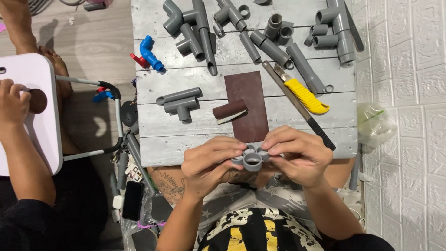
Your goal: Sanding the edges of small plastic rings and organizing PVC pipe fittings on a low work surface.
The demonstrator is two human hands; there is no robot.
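Note:
Both my hands hold a small cluster of short grey pipe rings (252,159) in front of my chest, at the near edge of the grey plank table (158,148). My left hand (210,163) grips its left side, my right hand (297,155) its right side. The largest ring faces the camera. Just beyond my fingers lies a dark brown sandpaper sheet (247,106) with a rolled strip of sandpaper (229,110) on it.
Several grey pipe pieces and tee fittings (182,102) cover the table, with a blue elbow (151,53), a yellow utility knife (304,94) and a long black-handled tool (297,104). Another person's hand (13,103) rests on a white stool (39,111) at left. A white brick-pattern wall (409,116) stands at right.

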